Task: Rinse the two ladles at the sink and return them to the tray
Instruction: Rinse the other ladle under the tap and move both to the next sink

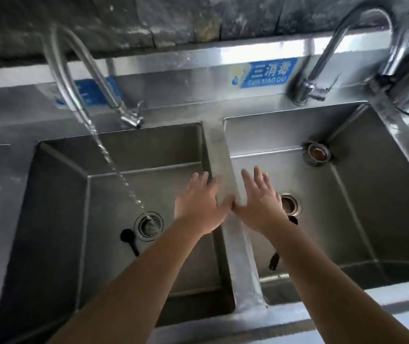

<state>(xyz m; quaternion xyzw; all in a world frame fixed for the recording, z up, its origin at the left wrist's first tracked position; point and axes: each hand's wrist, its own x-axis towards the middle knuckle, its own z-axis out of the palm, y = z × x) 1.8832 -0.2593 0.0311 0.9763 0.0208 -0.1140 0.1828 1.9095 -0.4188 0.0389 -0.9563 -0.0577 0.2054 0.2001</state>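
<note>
Reaching forward over a stainless double sink, both bare hands were spread flat with fingers apart and held nothing; the left hand [199, 203] hovered over the inner edge of the left basin [57, 219] and the right hand [260, 202] over the inner edge of the right basin [372, 207], their thumbs nearly touching above the steel divider [242, 266] that ran between the two basins. One black ladle [128, 240] lay on the floor of the left basin, its round bowl just beside the left drain [149, 225] and its handle angled toward the person. A second black ladle [274, 260] lay in the right basin near the right drain [290, 204], mostly hidden under the right forearm, with only a short dark length of it showing. From the curved left faucet [74, 78] a stream of water [114, 167] fell slantwise and landed on the left drain, apart from either hand. The right faucet [347, 38] arched over the right basin's back corner, and no water showed at it. A blue sign [265, 73] with white characters was fixed to the backsplash between the two faucets.
</note>
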